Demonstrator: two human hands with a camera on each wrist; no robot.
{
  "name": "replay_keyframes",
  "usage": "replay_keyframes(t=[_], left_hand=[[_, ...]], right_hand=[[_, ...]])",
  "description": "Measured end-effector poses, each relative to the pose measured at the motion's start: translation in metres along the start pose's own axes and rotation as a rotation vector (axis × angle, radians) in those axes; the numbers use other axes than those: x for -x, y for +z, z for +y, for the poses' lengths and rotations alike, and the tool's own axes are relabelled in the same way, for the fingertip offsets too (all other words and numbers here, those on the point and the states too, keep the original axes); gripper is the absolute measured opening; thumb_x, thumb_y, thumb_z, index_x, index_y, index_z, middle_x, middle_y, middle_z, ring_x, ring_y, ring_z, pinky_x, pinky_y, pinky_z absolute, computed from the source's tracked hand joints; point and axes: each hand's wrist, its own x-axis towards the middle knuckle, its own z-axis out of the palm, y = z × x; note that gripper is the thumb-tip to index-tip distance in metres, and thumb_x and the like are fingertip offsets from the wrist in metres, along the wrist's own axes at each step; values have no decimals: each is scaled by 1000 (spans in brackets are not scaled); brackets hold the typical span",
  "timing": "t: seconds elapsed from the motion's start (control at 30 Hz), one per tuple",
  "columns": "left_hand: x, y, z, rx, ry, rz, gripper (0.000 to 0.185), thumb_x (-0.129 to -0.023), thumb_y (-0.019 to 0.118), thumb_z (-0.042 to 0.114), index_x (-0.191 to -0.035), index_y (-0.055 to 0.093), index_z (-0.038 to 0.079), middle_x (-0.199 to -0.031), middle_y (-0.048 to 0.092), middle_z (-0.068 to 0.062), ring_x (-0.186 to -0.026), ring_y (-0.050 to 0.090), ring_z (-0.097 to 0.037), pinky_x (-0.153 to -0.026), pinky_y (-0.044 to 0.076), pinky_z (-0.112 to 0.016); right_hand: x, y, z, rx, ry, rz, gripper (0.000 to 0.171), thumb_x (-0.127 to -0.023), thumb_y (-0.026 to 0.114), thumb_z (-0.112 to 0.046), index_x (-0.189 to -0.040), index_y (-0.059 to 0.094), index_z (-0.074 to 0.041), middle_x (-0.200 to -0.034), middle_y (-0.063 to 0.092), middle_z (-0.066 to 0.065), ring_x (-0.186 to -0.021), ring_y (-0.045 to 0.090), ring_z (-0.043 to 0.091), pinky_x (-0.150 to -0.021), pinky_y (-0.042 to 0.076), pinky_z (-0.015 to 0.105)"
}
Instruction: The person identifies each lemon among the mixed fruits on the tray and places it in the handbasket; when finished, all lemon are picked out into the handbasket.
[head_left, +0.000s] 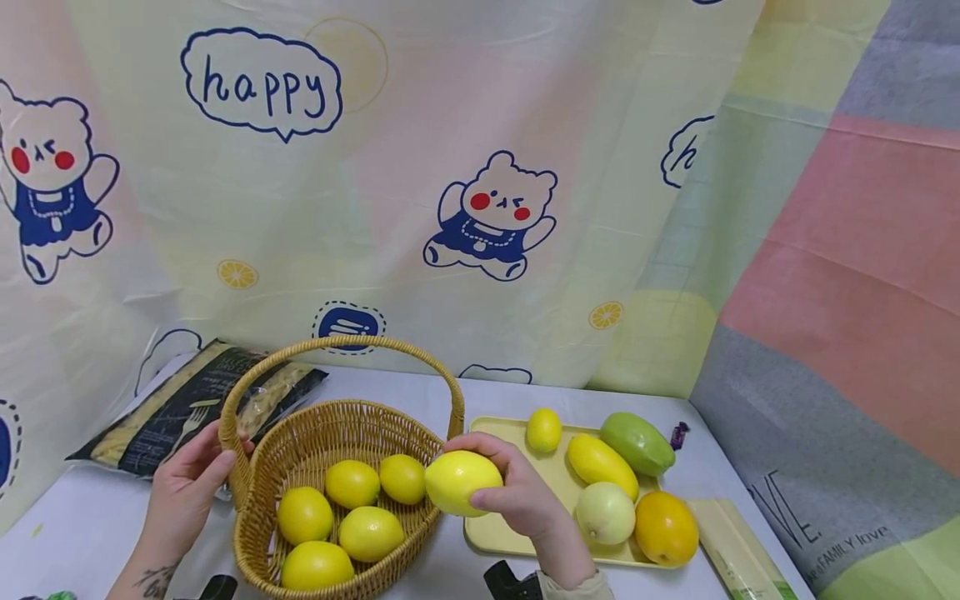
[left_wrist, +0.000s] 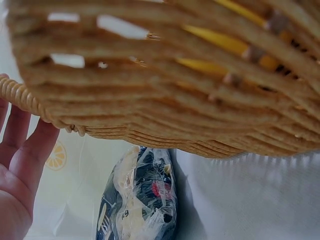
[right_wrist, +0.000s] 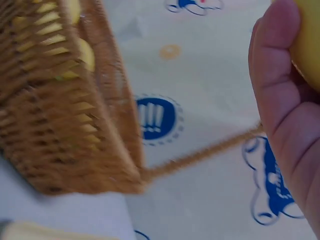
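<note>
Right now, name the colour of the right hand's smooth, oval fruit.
The oval fruit is bright yellow, clearest in the head view.

a white tabletop (head_left: 450,575) carries everything. toward its left stands a wicker basket (head_left: 322,442), upright, with a black-and-clear plastic pasta bag (head_left: 176,417) lying flat behind and to the left. a pale yellow rectangular tray (head_left: 543,483) lies right of the basket. beyond the tray's right side are a dark purple wrapped candy (head_left: 679,435) and, nearer, a long beige packet (head_left: 738,546).
</note>
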Motion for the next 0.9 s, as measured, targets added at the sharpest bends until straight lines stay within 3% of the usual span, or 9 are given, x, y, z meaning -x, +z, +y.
replay_keyframes(t=[0.13, 0.27, 0.5, 0.67, 0.9], left_hand=[[-1, 0, 0, -27, -13, 8, 42, -93, 54, 7, -134, 48, 7, -98, 64, 18, -88, 61, 5, -71, 51, -9], [-1, -1, 0, -35, -19, 11, 42, -93, 54, 8, -134, 48, 6, -97, 65, 18, -87, 61, 5, -70, 51, -10], [0, -1, -2, -8, -8, 9, 42, -93, 54, 6, -134, 48, 7, -98, 65, 17, -87, 61, 4, -70, 51, -10], [1, -2, -2, -28, -21, 13, 41, -93, 53, 7, -133, 49, 10, -98, 64, 19, -88, 61, 6, -70, 51, -10], [0, -1, -1, 20, 0, -9, 38, -93, 52, 5, -131, 52, 12, -100, 65, 15, -89, 62, 4, -71, 52, -11]], right_hand=[[-12, 7, 20, 29, 59, -15, 47, -79, 67, -14, -123, 53, -3, -116, 59, -1, -94, 55, 11, -77, 49, 23], [-25, 11, 35, 147, 173, -6, 53, -74, 65, -9, -122, 49, 4, -116, 57, 2, -91, 54, 11, -77, 49, 24], [-37, 14, 47, 397, 344, -21, 49, -71, 64, -11, -119, 59, -11, -117, 59, 5, -88, 53, 7, -77, 48, 22], [-40, 15, 50, 560, 369, -54, 48, -71, 66, -12, -119, 61, -14, -119, 59, -3, -88, 51, 4, -75, 46, 21], [-43, 15, 50, 650, 391, -100, 47, -72, 66, -17, -119, 61, -18, -116, 58, -7, -86, 50, 4, -74, 46, 20]])
